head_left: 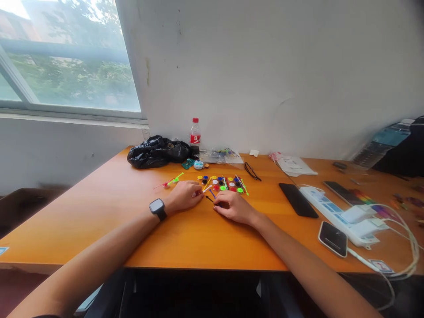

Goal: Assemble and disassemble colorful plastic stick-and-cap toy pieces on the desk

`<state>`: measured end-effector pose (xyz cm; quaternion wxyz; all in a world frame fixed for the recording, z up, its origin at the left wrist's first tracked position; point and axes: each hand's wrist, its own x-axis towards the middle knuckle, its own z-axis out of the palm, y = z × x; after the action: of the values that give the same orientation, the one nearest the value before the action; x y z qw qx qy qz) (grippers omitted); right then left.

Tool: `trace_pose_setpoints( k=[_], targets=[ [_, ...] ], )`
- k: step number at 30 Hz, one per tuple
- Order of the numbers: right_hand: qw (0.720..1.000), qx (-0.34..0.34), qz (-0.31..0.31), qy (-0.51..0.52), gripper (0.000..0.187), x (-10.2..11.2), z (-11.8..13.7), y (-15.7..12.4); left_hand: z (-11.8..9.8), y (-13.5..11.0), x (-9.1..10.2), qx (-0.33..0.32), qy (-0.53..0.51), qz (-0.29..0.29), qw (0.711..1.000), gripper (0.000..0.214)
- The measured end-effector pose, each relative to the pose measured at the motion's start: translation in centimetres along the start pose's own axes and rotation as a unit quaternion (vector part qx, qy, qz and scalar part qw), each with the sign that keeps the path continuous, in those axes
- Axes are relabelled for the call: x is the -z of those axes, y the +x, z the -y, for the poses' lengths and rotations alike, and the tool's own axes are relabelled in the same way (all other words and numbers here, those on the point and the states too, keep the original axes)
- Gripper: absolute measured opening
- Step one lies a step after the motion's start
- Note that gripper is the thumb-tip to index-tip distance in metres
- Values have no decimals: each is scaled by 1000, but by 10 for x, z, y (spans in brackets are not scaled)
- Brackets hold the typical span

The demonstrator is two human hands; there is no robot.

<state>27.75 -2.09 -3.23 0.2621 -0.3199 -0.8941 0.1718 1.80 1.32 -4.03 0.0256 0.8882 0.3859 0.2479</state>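
My left hand (186, 194), with a dark watch on the wrist, rests on the table with its fingers curled closed. A white arrow-tipped stick (207, 188) lies at its fingertips; what the fingers hold is hidden. My right hand (233, 206) pinches the end of a black arrow-tipped stick (209, 199). Between the hands lies a blue stick (212, 193). Just beyond are several small round plastic pieces in yellow, blue, red, white, black and green (221, 182), with coloured sticks among them. Left of my left hand lie a red piece (166, 184) and a green arrow stick (178, 177).
A black plastic bag (155, 152), a red-capped bottle (195, 136) and a clear bag of parts (220, 155) stand along the wall. To the right are a dark phone (298, 200), a white power strip (338, 216) with cables, and another phone (333, 239) plugged in.
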Motion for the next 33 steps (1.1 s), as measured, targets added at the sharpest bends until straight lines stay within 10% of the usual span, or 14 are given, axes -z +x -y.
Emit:
trace_pose_setpoints(
  k=[33],
  targets=[
    [1000,-1,13,-19,28,3,6,0,-13,-2,21,-4,-124,97,987,18]
  ],
)
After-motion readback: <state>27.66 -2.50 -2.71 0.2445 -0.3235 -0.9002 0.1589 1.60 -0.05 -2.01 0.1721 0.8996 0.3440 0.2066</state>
